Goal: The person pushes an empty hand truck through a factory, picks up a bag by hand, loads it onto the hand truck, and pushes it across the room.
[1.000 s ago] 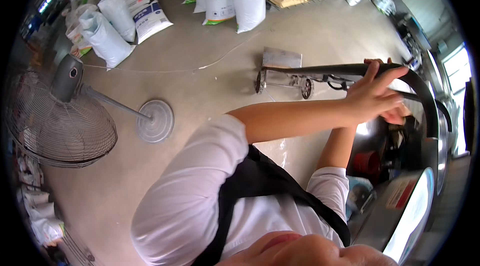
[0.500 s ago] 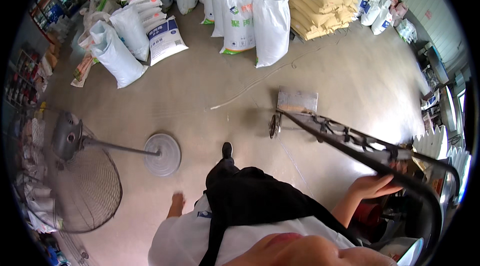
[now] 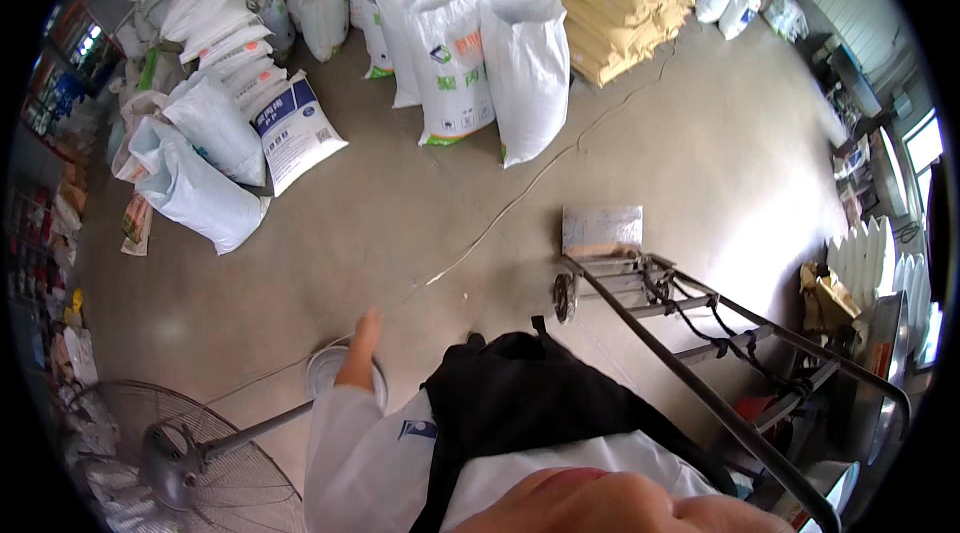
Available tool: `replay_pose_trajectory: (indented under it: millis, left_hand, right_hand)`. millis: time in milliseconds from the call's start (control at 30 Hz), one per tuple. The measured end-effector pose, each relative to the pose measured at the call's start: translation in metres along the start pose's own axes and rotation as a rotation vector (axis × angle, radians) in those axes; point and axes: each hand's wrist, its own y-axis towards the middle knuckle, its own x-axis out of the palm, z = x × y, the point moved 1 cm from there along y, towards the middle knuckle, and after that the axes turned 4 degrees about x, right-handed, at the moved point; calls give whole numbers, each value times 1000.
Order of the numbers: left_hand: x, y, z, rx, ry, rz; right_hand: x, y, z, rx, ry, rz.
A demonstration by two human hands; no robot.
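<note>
A dark metal hand truck (image 3: 705,345) leans back at my right, its handle end toward me and its bare toe plate (image 3: 602,227) farther off. One wheel (image 3: 564,298) shows on its left side, and black cord is wound over its crossbars. My right hand is out of sight, so its hold on the frame does not show. Out at my left, my left hand (image 3: 369,324) hangs in the air above the floor, over the far side of the fan's round base. Its fingers are too small and foreshortened to read. Nothing can be made out in it.
A pedestal fan (image 3: 180,463) stands close at my left. Ahead are open white woven sacks (image 3: 525,78), a stack of tan sacks (image 3: 615,3), and more white sacks (image 3: 205,188) at left. A cable (image 3: 500,218) runs across the floor. Equipment (image 3: 880,363) lines the right side.
My left hand has swung forward. My right hand, seen earlier at the hand truck's frame, has dropped out of view. The sacks and fan have shifted in the picture as my view turned.
</note>
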Motion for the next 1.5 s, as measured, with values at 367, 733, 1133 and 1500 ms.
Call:
replay_pose_trajectory:
  millis: [367,733,1133,1500]
  left_hand:
    - [-89,131,226,504,-128,-95]
    - [-117,67,9,-975,-1032,141]
    - [-144,388,298,62,-96,-227]
    - [-226,503,557,387,-572,59]
  right_hand:
    - [-35,107,-207,-93,434,-247]
    - [-153,302,-270,92,-91,-112]
    - [-262,396,-597,-342,126,-231]
    - [-404,509,-633,40,281,-256]
